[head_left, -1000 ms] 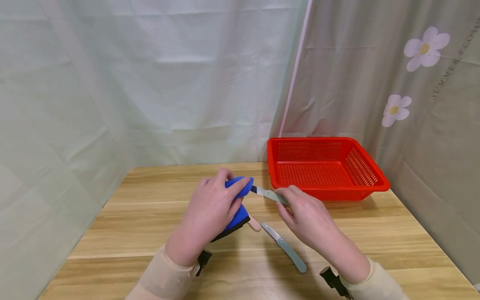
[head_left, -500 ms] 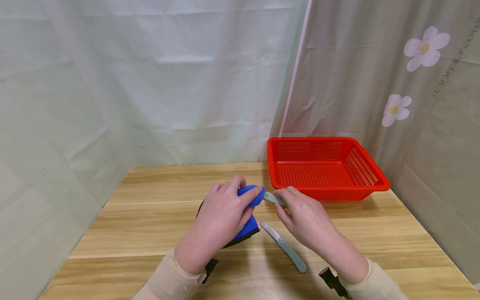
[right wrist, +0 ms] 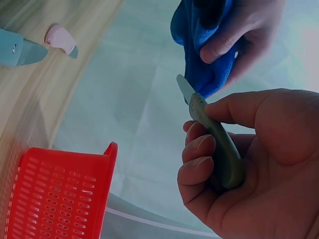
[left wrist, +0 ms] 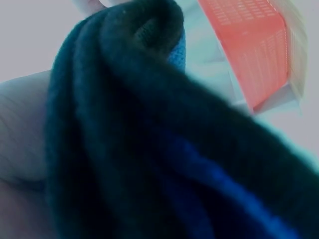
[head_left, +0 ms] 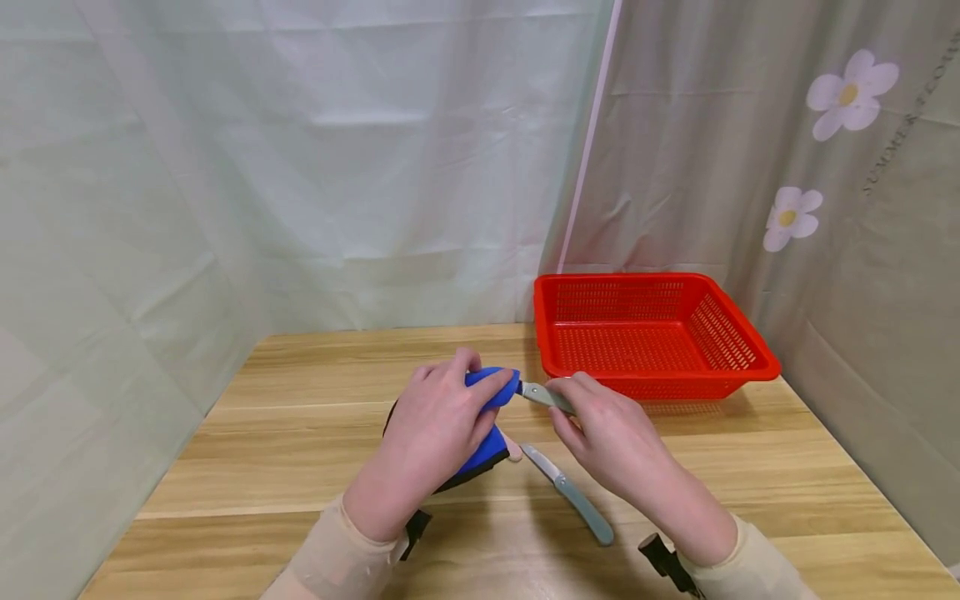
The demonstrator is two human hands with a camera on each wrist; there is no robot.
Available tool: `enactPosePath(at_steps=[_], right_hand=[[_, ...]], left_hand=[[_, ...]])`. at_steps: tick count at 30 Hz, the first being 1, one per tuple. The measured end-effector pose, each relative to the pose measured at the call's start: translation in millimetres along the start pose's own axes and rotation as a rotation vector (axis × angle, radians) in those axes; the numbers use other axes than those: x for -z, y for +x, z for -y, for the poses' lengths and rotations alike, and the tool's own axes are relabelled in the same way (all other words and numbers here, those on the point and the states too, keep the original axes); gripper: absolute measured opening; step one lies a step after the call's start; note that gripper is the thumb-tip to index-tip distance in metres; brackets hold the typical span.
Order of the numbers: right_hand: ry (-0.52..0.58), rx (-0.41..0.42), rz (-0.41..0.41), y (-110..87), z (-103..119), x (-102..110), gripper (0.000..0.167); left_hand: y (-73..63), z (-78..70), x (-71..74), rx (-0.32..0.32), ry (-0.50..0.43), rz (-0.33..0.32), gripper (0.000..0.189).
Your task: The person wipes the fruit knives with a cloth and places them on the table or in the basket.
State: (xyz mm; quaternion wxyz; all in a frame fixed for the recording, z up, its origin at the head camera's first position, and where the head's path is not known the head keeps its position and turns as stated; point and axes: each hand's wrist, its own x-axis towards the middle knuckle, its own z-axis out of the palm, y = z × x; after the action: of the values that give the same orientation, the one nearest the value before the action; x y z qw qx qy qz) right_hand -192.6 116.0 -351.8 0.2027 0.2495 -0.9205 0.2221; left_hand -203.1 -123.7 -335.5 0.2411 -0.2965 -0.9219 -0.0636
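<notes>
My right hand point(head_left: 611, 429) grips the green handle of a knife point(right wrist: 222, 147), its fingers curled round it. The blade points left. My left hand point(head_left: 431, 425) pinches a blue cloth with a black edge point(head_left: 483, 454) round the blade, so most of the blade is hidden in the head view. Just a short piece of blade shows beside the handle. In the left wrist view the folded cloth point(left wrist: 119, 109) fills most of the picture. A second knife with a blue-green handle point(head_left: 581, 507) lies on the table below the hands.
A red plastic basket point(head_left: 660, 387) stands at the table's back right, just beyond my right hand. A pink-handled thing point(head_left: 513, 448) lies partly hidden under the cloth. The wooden table point(head_left: 285, 442) runs back to a pale curtain point(head_left: 375, 167).
My left hand and the cloth slid right along the blade up to the handle, then a little back left, baring a bit of blade. My right hand has barely moved.
</notes>
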Motion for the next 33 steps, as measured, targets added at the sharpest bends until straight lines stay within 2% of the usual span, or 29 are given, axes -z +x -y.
enactPosePath(at_steps=[6, 12, 19, 33], right_hand=[[-0.002, -0.009, 0.001, 0.9, 0, 1, 0.025], [-0.002, -0.021, 0.006, 1.3, 1, 1, 0.025], [0.003, -0.029, 0.002, 0.6, 0, 2, 0.024], [0.006, -0.03, -0.009, 0.2, -2, 2, 0.026]], left_hand=[[0.5, 7.8, 0.4, 0.029, 0.007, 0.017, 0.046], [0.8, 16.0, 0.2, 0.041, 0.007, 0.0, 0.043], [1.1, 25.2, -0.2, 0.079, 0.007, 0.018, 0.043], [-1.9, 39.6, 2.1, 0.131, 0.004, 0.004, 0.04]])
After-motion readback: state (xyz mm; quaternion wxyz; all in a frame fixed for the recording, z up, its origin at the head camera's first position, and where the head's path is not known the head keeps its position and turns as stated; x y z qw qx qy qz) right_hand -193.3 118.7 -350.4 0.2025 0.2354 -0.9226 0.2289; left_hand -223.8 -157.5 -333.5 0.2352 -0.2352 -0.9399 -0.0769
